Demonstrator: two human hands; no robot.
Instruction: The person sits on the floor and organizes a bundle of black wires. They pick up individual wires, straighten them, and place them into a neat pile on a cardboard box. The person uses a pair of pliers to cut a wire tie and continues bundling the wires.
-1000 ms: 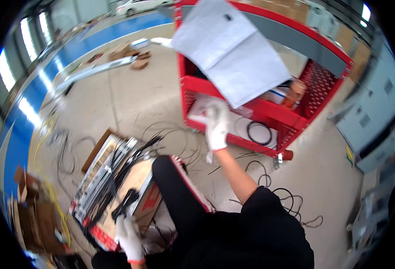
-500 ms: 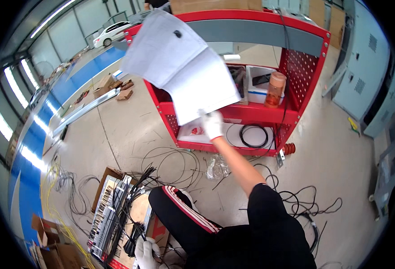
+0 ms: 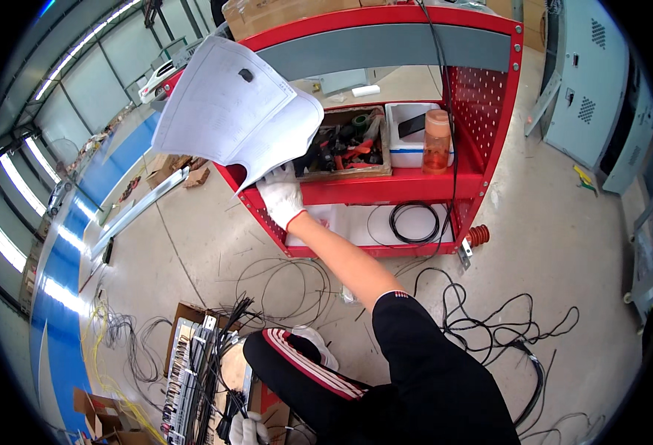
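Observation:
A large printed paper sheet (image 3: 223, 111) hangs over the left front of a red tool cart (image 3: 375, 191), with a small black piece (image 3: 246, 75) on its upper part. My right hand (image 3: 280, 196), in a white glove, reaches forward and has its fingers closed at the sheet's lower edge, which curls there. Fingertips are partly hidden by the paper. Low in view, my left hand (image 3: 249, 430), also gloved, is closed around black cables (image 3: 230, 404). These run beside a panel (image 3: 187, 371) with rows of wired terminals, left of my bent knee.
On the cart's middle shelf are a bin of tools (image 3: 352, 148), a white box (image 3: 404, 119) with a phone, and an orange bottle (image 3: 436, 141). A black cable coil (image 3: 414, 222) lies below. Loose cables (image 3: 482, 326) trail over the floor; grey cabinets (image 3: 589, 89) stand right.
My right hand has moved left with the sheet's lower edge, which now bends aside and uncovers the tool bin. My left hand stays low on the cables. The whole view has shifted slightly.

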